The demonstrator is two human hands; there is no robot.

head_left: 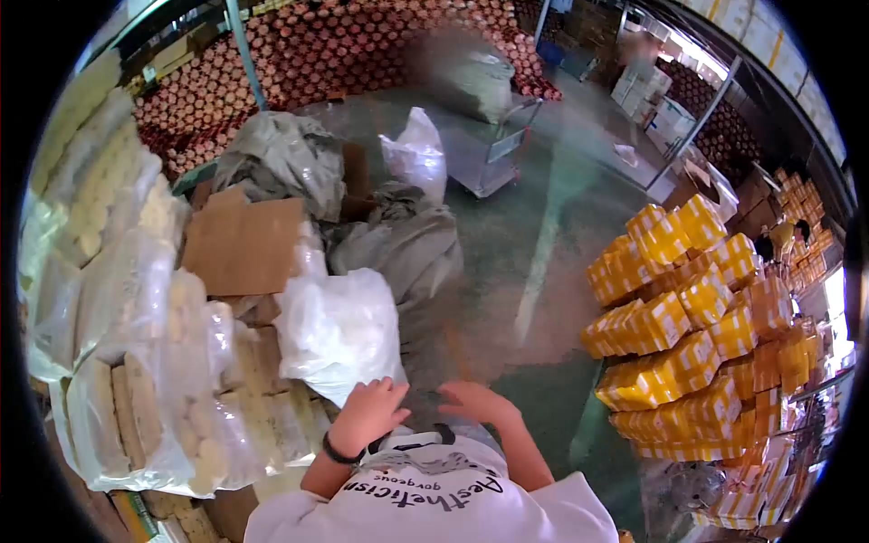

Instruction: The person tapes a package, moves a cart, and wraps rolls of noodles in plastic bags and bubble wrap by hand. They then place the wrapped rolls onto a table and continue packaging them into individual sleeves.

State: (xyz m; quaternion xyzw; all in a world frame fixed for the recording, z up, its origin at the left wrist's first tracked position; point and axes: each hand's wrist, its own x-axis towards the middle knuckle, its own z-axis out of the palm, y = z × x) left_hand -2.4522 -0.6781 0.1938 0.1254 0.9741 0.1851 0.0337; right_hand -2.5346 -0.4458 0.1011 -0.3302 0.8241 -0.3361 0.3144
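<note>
My left hand (368, 416), with a black band at the wrist, is in front of my chest beside the lower corner of a stuffed white plastic bag (339, 324). Its fingers are slightly bent and apart, and they overlap the bag's lower right edge in this view. To the right, my right hand (477, 401) hovers before my body, fingers loosely stretched towards the left hand. Nothing shows between the two hands. Behind the bag lie a flat brown cardboard piece (244, 246) and a crumpled grey sack (407, 240).
Plastic-wrapped pale bundles (127, 398) are piled at left. Yellow-and-white taped cartons (679, 317) stand stacked at right. A flat trolley (484, 167) stands on the green floor (543, 380), near a white bag (419, 154). Stacked reddish rolls (317, 50) line the back.
</note>
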